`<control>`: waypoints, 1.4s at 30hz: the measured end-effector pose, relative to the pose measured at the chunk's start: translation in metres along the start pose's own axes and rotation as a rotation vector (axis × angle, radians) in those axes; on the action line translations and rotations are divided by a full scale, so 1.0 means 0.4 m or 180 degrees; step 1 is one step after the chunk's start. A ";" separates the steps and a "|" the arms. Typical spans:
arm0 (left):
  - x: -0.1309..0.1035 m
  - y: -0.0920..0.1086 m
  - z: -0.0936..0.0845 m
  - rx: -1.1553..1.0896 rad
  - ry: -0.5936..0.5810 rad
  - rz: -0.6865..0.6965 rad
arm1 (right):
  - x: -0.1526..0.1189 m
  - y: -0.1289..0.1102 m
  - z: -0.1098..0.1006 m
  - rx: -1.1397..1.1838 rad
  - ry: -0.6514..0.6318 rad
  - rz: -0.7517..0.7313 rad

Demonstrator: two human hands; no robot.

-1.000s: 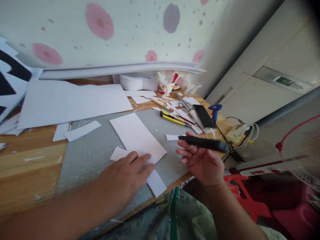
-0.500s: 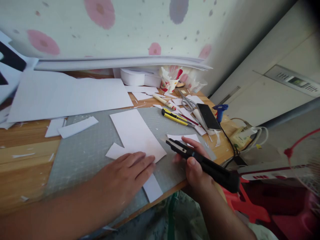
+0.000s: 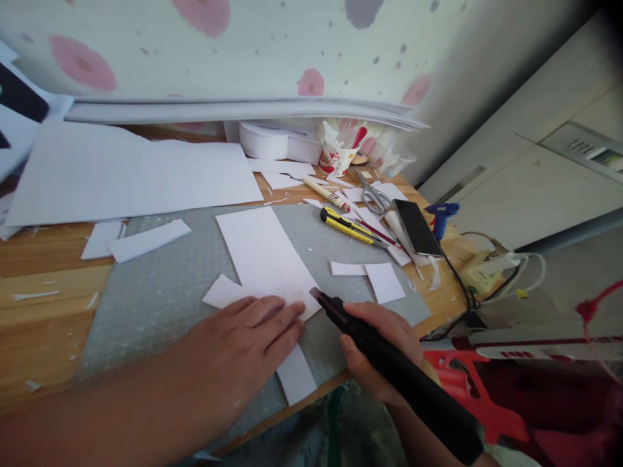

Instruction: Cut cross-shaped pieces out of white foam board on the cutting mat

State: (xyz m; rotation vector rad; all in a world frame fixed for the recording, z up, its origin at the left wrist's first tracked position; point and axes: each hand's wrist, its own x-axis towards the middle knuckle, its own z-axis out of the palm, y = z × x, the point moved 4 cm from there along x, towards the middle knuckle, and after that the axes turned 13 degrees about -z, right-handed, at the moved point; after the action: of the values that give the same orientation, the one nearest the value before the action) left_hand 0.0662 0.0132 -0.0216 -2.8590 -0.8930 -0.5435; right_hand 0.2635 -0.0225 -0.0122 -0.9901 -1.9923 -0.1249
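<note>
My left hand (image 3: pixel 257 340) lies flat, fingers spread a little, on a white board piece (image 3: pixel 265 250) and on the strip (image 3: pixel 296 376) that sticks out below it. In my right hand (image 3: pixel 382 344) is a black utility knife (image 3: pixel 399 370), its blade tip at the right edge of the board piece, close to my left fingertips. Whether the blade touches the board I cannot tell. These pieces rest on a grey cutting mat (image 3: pixel 150 298). Two small white offcuts (image 3: pixel 386 283) are on the mat beyond my right hand.
A yellow cutter (image 3: pixel 346 227), scissors (image 3: pixel 374 196), a phone (image 3: pixel 417 228) and a blue glue gun (image 3: pixel 442 219) sit at the right. A paper cup (image 3: pixel 337 159) stands at the back. A large white sheet (image 3: pixel 136 175) covers the back left.
My right hand has turned over and moved the knife down and left, bringing its blade to the board's edge. The small offcuts show more fully. My left hand stays on the board.
</note>
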 end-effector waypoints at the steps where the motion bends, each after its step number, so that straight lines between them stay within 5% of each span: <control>1: 0.000 0.000 -0.001 -0.0019 -0.0016 -0.0012 | 0.004 -0.002 0.000 -0.0033 -0.0017 -0.0064; 42: -0.012 0.000 0.021 -0.0086 0.0012 -0.0112 | -0.017 0.015 0.023 0.0348 -0.0229 -0.0421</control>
State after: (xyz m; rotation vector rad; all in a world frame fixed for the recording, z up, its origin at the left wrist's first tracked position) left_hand 0.0652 0.0122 -0.0311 -2.8701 -0.9444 -0.5687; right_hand 0.2633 -0.0183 -0.0244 -0.8034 -2.1071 -0.0526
